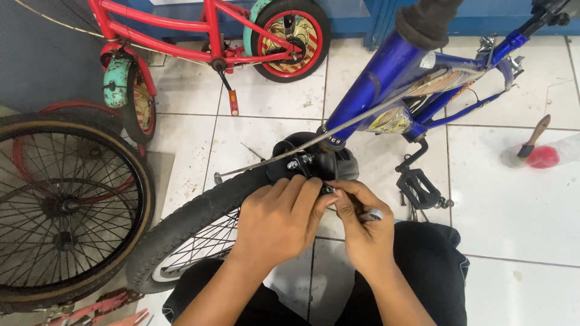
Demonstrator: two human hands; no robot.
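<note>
A blue bicycle frame [386, 72] stands in front of me, its black front tyre [187, 223] running down to the lower left. My left hand [278, 220] lies over the top of the tyre, fingers curled on the small metal brake part [300, 162] by the black fender [329, 160]. My right hand [362, 226] pinches a small fitting right beside the left fingertips and also holds a slim silver tool [371, 215]. A thin metal rod [326, 136] slants across the fork.
A red child's bicycle [211, 36] stands at the back. Loose spoked wheels [60, 199] lean at the left. A black pedal [418, 187] hangs at the blue bike's crank. On the white tiles to the right lies a brush with a wooden handle [534, 137] in a red lid.
</note>
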